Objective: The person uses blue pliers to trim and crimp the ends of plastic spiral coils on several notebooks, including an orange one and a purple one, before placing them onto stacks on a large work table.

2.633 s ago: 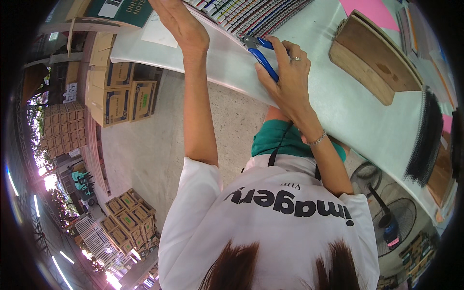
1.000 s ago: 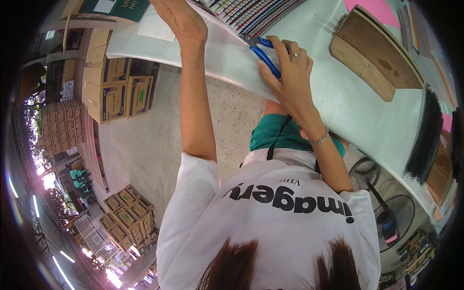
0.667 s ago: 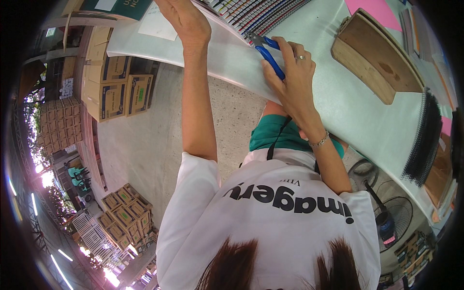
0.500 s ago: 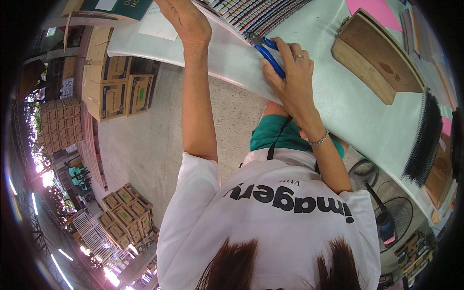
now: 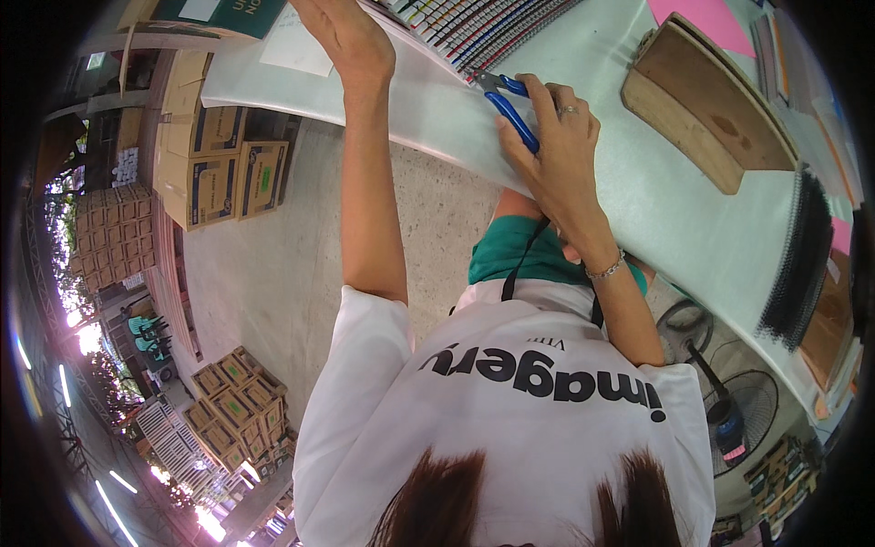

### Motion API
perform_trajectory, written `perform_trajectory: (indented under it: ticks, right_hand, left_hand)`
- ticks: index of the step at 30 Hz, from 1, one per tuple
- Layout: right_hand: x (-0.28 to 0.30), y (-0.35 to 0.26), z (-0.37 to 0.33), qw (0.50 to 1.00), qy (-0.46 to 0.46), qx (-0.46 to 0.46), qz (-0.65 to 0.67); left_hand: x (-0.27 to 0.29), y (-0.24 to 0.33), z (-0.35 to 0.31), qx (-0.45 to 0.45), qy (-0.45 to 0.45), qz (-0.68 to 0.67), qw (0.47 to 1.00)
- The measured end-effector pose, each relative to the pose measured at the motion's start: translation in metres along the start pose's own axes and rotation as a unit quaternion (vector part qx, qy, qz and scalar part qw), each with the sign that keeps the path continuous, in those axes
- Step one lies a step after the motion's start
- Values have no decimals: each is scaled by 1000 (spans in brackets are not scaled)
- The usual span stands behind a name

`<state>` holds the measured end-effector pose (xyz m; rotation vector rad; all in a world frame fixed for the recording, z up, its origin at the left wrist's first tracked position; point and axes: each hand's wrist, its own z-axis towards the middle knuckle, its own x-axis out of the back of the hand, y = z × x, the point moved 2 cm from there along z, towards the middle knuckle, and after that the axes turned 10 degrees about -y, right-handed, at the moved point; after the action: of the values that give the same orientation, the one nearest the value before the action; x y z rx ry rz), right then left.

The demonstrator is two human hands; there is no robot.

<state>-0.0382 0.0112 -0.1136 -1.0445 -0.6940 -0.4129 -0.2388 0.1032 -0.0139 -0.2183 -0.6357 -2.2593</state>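
Observation:
My right hand (image 5: 558, 150) is closed around the handles of blue-handled wire cutters (image 5: 516, 126). Their metal jaws meet the near corner of a row of spiral-bound books (image 5: 460, 41), whose coils are white, blue, red and dark. At the top edge of the picture is my left hand (image 5: 360, 46). Its wrist and lower palm show, but the fingers lie beyond the frame, left of the books. Beneath the books is a pale table (image 5: 583, 59).
A curved wooden block (image 5: 684, 128) stands on the table to the right, near pink sheets (image 5: 697, 18). Black plastic coils (image 5: 797, 264) hang over at far right. A white paper (image 5: 301, 46) lies left. Cartons (image 5: 205, 173) and a fan (image 5: 743, 424) stand off the table.
My right hand and the cutters have shifted very slightly down and to the right, with the jaws still at the books' corner. My left hand has barely moved.

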Motion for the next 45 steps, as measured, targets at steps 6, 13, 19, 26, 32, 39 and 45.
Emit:
perform_trajectory:
  ticks: [6, 13, 19, 26, 32, 39, 45]
  right_hand:
    - [-7, 3, 2, 1000, 4, 18, -12]
    - [-8, 3, 2, 1000, -5, 6, -1]
    - [-4, -1, 6, 999, -42, -12, 1]
    - [32, 11, 41, 782, -392, -218, 432]
    - [14, -2, 3, 998, -49, -13, -47]
    - [-7, 5, -2, 999, -7, 22, -47]
    - [-11, 5, 2, 998, 12, 35, -57]
  left_hand:
    - [1, -1, 1, -4, -3, -5, 1000]
    - [0, -1, 0, -1, 0, -5, 1000]
    - [1, 0, -1, -7, -5, 3, 1000]
    - [2, 0, 2, -19, -14, 7, 1000]
    - [1, 1, -1, -7, -4, -7, 1000]
    - [2, 3, 1, -11, -2, -20, 1000]
    - [1, 3, 1, -10, 1, -21, 1000]
